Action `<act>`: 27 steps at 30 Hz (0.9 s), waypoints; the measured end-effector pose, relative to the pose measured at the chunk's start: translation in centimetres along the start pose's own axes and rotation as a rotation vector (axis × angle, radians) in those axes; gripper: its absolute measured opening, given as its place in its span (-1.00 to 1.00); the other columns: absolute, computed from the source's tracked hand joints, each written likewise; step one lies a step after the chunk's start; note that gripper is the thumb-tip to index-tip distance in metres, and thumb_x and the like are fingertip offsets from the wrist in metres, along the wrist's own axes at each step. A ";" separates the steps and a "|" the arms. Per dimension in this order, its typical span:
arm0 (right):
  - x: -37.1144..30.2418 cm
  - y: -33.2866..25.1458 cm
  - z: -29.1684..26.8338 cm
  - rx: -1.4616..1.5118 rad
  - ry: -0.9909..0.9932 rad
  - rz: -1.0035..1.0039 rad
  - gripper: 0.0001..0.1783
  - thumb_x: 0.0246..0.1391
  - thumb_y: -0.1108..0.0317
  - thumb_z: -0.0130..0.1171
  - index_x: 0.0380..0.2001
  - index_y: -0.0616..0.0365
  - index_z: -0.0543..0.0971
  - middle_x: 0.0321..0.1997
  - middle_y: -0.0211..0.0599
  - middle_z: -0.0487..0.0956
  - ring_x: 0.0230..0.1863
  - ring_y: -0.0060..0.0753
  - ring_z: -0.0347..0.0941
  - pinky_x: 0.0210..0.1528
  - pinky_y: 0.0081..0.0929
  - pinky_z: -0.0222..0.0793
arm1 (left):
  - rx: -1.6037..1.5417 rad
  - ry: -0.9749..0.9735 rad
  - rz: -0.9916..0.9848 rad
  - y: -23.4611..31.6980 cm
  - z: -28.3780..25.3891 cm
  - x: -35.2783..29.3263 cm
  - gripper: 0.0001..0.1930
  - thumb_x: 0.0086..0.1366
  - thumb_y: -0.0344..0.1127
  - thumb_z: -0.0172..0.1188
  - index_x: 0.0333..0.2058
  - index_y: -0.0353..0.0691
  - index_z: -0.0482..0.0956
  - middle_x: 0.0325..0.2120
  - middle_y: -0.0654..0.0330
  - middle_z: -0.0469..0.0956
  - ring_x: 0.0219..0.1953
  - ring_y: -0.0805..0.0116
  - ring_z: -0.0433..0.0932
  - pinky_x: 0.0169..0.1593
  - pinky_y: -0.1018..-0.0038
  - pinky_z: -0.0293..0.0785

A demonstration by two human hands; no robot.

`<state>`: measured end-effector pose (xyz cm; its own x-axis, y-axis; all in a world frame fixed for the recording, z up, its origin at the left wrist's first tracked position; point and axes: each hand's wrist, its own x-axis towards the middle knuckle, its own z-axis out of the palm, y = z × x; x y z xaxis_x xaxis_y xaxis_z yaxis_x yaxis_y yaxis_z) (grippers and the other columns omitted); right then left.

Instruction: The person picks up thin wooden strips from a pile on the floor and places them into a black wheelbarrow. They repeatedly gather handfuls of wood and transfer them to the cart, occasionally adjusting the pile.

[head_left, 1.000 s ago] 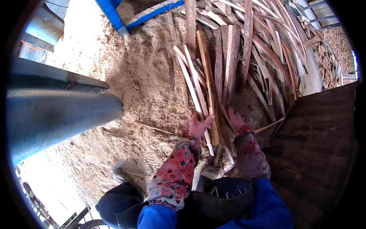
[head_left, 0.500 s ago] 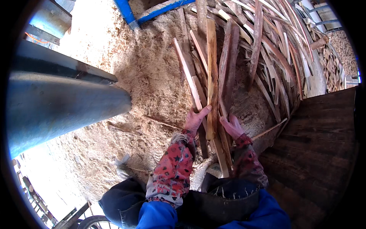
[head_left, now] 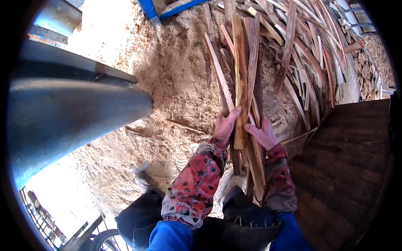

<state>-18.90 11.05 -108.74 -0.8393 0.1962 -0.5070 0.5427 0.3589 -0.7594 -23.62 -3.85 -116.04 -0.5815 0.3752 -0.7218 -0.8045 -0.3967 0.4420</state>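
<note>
Between my two hands lies a loose bundle of long wood strips point(head_left: 240, 83), pointing away from me. My left hand point(head_left: 226, 124) grips the bundle's left side, its thumb against a pale strip point(head_left: 218, 71). From the right, my right hand point(head_left: 263, 133) closes on the bundle, thumb over the strips and fingers hidden behind them. A yellowish strip with bark edges lies on top in the middle, with a greyish-brown strip point(head_left: 252, 62) along its right. Lower strip ends point(head_left: 254, 167) hang down toward my knees. Patterned red sleeve covers reach both wrists.
A large heap of wood strips point(head_left: 310, 58) spreads at the far right. Dark brown boards point(head_left: 339, 167) stand at right. A big grey-blue metal cylinder point(head_left: 79, 121) juts in from the left. Sawdust point(head_left: 176, 83) covers the ground. A blue frame point(head_left: 180, 9) is at the top, a wheel point(head_left: 109, 240) at lower left.
My hands and the bundle sit slightly farther right in the picture, as does the whole scene. The greyish-brown strip now lies closer against the yellowish one. Both hands keep their hold.
</note>
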 end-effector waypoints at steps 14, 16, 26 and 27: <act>-9.9 -9.2 1.1 0.167 -0.084 0.118 -0.16 -0.07 0.07 0.43 0.13 0.39 0.30 0.08 -0.09 0.48 0.10 -0.39 0.40 0.17 -0.37 0.30 | -0.134 0.020 -0.074 4.3 1.2 -13.7 -0.26 0.16 0.07 0.28 0.11 -0.46 0.35 -0.06 0.04 0.50 -0.07 0.28 0.51 0.02 0.39 0.42; -11.8 -10.0 2.1 0.176 -0.071 0.104 -0.16 -0.07 0.07 0.42 0.13 0.38 0.30 0.08 -0.11 0.48 0.09 -0.39 0.40 0.17 -0.39 0.30 | -0.085 0.062 -0.075 4.5 0.4 -15.5 -0.24 0.13 0.10 0.28 0.10 -0.45 0.36 -0.07 0.04 0.51 -0.07 0.27 0.51 0.02 0.39 0.42; -21.9 -15.4 6.1 0.162 -0.077 0.111 -0.19 -0.06 -0.01 0.39 0.10 0.35 0.36 0.03 -0.07 0.53 0.05 -0.33 0.46 0.14 -0.40 0.31 | -0.036 0.088 -0.149 7.6 -2.3 -28.1 -0.23 0.12 0.13 0.27 0.03 -0.50 0.39 -0.11 0.07 0.51 -0.12 0.33 0.50 -0.04 0.45 0.41; -23.1 -16.3 6.3 0.153 -0.096 0.108 -0.18 -0.06 -0.03 0.38 0.10 0.35 0.37 0.02 -0.06 0.53 0.05 -0.31 0.46 0.14 -0.40 0.31 | -0.051 0.089 -0.166 7.6 -2.6 -29.4 -0.24 0.13 0.13 0.27 0.02 -0.51 0.40 -0.11 0.07 0.51 -0.13 0.34 0.50 -0.04 0.46 0.42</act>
<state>-8.19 -5.11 -87.24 -0.7732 0.1351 -0.6196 0.6338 0.1963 -0.7481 -12.33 -20.13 -92.84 -0.4266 0.3648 -0.8276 -0.8801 -0.3782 0.2870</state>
